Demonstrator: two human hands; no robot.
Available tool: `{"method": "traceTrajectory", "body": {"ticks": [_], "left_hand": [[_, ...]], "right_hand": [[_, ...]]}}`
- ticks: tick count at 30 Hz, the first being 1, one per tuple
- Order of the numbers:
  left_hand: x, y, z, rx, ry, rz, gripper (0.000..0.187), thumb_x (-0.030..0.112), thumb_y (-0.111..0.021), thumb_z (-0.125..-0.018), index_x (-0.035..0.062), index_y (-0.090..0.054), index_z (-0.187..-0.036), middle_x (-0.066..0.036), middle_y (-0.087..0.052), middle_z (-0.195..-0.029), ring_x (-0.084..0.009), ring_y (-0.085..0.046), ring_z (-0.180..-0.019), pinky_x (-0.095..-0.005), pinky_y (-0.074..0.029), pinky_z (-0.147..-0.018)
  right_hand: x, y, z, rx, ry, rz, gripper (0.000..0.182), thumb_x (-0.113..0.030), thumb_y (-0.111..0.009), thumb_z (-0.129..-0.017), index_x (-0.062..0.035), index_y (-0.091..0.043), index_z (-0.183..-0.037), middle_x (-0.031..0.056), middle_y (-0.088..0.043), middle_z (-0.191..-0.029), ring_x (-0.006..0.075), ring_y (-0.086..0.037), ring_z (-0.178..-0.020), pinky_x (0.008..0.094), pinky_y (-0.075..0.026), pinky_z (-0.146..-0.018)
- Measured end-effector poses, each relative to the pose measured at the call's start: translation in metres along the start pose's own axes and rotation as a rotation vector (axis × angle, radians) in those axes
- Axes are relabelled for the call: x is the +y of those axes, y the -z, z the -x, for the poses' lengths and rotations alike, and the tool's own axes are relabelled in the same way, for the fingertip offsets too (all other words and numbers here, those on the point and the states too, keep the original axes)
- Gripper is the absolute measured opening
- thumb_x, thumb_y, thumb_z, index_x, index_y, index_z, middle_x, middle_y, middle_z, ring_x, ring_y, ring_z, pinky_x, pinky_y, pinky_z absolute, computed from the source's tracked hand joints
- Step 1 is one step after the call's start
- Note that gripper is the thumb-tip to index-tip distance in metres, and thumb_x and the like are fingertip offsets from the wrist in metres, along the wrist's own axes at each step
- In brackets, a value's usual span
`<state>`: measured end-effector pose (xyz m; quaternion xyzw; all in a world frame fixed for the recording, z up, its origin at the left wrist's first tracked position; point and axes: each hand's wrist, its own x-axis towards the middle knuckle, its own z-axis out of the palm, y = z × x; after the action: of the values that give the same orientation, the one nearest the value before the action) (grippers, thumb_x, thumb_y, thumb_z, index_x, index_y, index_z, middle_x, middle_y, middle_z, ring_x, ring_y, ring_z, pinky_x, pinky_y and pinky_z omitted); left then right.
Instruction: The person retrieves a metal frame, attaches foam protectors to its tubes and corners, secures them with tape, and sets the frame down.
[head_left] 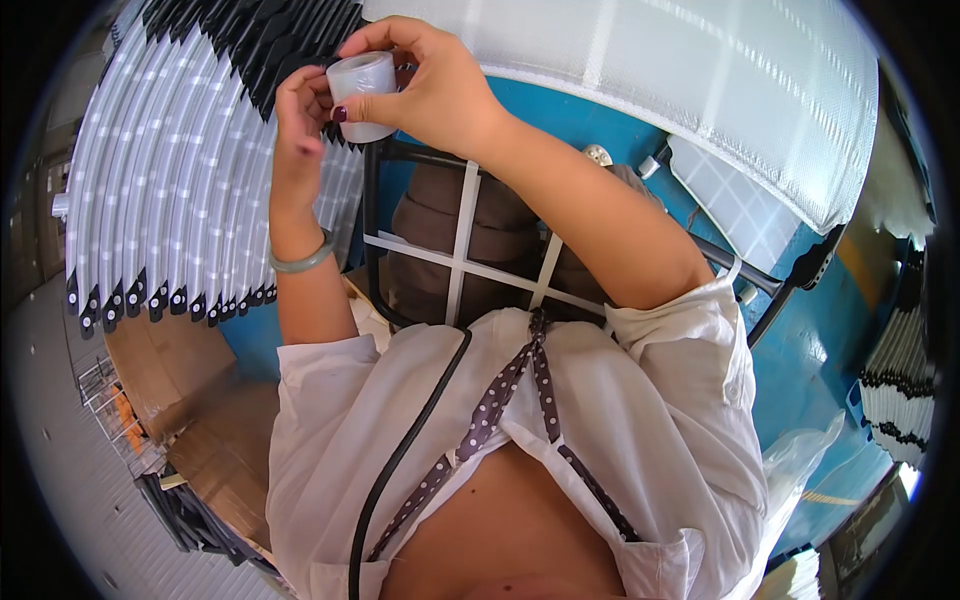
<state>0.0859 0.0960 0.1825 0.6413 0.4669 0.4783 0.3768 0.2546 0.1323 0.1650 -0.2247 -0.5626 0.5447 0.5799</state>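
Observation:
My right hand [440, 95] grips a roll of clear film or tape [362, 85], with the thumb across its near side and the fingers over its far rim. Against the left side of the same roll lie the curled fingers of my left hand [302, 110]; its thumb is blurred and stands off the roll. A pale bangle [302, 256] circles the left wrist. Just beyond and left of the hands is a stack of pale translucent panels [190, 170] with black end pieces. Whether the roll's loose end is lifted cannot be seen.
A white mesh sheet [690, 70] spans the upper right. Below the hands stands a dark frame with white straps [460, 230] over brown bundles [420, 205]. Cardboard boxes [170, 370] lie at the left, a clear plastic bag [800, 460] at the right. A black cable [415, 420] crosses my shirt.

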Motion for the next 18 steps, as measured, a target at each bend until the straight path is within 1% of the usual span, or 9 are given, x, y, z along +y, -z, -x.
{"method": "traceTrajectory", "body": {"ticks": [1, 4, 7, 10, 13, 14, 17, 18], "left_hand": [[0.003, -0.002, 0.001, -0.052, -0.083, -0.120, 0.073, 0.041, -0.075, -0.070, 0.0029, -0.042, -0.122, -0.009, -0.052, -0.110, -0.0221, -0.053, -0.100, -0.0326, -0.042, -0.084], [-0.002, 0.005, -0.001, -0.167, -0.255, -0.515, 0.077, 0.047, -0.076, -0.065, 0.0014, -0.047, -0.120, -0.010, -0.052, -0.109, -0.0231, -0.054, -0.099, -0.0332, -0.043, -0.083], [0.001, -0.007, 0.005, -0.087, -0.170, -0.620, 0.069, 0.045, -0.074, -0.068, 0.0006, -0.051, -0.115, -0.011, -0.053, -0.107, -0.0241, -0.054, -0.097, -0.0330, -0.043, -0.082], [-0.006, -0.001, 0.007, -0.138, -0.288, -0.617, 0.063, 0.045, -0.067, -0.078, 0.0005, -0.049, -0.119, -0.011, -0.053, -0.109, -0.0214, -0.054, -0.097, -0.0306, -0.043, -0.083], [-0.010, -0.008, 0.018, -0.010, -0.135, -0.200, 0.056, 0.044, -0.056, -0.087, 0.0001, -0.048, -0.120, -0.010, -0.052, -0.111, -0.0180, -0.053, -0.100, -0.0290, -0.042, -0.084], [-0.016, -0.005, 0.020, -0.012, -0.145, -0.189, 0.055, 0.044, -0.051, -0.090, -0.0002, -0.046, -0.122, -0.009, -0.052, -0.112, -0.0158, -0.051, -0.101, -0.0277, -0.041, -0.085], [-0.022, 0.000, 0.019, -0.001, -0.100, -0.177, 0.054, 0.043, -0.051, -0.091, 0.0001, -0.046, -0.122, -0.009, -0.053, -0.111, -0.0163, -0.051, -0.101, -0.0279, -0.041, -0.085], [-0.019, 0.000, 0.018, -0.001, -0.072, -0.238, 0.050, 0.040, -0.050, -0.092, 0.0006, -0.043, -0.122, -0.009, -0.054, -0.111, -0.0170, -0.052, -0.100, -0.0283, -0.041, -0.085]], "right_hand": [[0.000, 0.000, 0.000, 0.036, 0.022, 0.043, 0.045, -0.018, -0.085, -0.059, -0.0051, -0.061, -0.095, 0.0059, -0.063, -0.084, 0.0122, -0.059, -0.070, 0.0246, -0.050, -0.065], [0.000, 0.001, 0.003, 0.061, -0.049, 0.105, 0.043, -0.016, -0.085, -0.061, -0.0042, -0.060, -0.095, 0.0039, -0.063, -0.084, 0.0114, -0.061, -0.075, 0.0241, -0.052, -0.066], [0.005, -0.004, 0.008, 0.089, 0.055, 0.158, 0.045, -0.015, -0.085, -0.061, -0.0033, -0.059, -0.096, 0.0044, -0.063, -0.083, 0.0113, -0.061, -0.073, 0.0224, -0.052, -0.063], [0.009, -0.006, 0.008, 0.082, 0.032, 0.174, 0.039, -0.016, -0.080, -0.068, -0.0022, -0.059, -0.097, 0.0051, -0.062, -0.087, 0.0122, -0.060, -0.077, 0.0244, -0.052, -0.069], [0.014, -0.002, 0.003, -0.005, 0.109, 0.103, 0.034, -0.016, -0.074, -0.075, -0.0012, -0.058, -0.101, 0.0064, -0.059, -0.093, 0.0143, -0.060, -0.084, 0.0281, -0.050, -0.078], [0.011, 0.000, 0.007, -0.115, 0.049, 0.110, 0.035, -0.014, -0.067, -0.081, -0.0029, -0.052, -0.111, 0.0066, -0.055, -0.100, 0.0165, -0.056, -0.095, 0.0312, -0.047, -0.086], [0.011, 0.002, 0.005, -0.222, 0.104, 0.065, 0.043, -0.010, -0.064, -0.082, -0.0064, -0.044, -0.120, 0.0067, -0.054, -0.103, 0.0180, -0.054, -0.100, 0.0320, -0.046, -0.087], [0.014, 0.002, 0.003, -0.252, 0.043, 0.008, 0.047, -0.010, -0.063, -0.083, -0.0087, -0.040, -0.124, 0.0070, -0.053, -0.107, 0.0187, -0.052, -0.104, 0.0331, -0.045, -0.088]]}}
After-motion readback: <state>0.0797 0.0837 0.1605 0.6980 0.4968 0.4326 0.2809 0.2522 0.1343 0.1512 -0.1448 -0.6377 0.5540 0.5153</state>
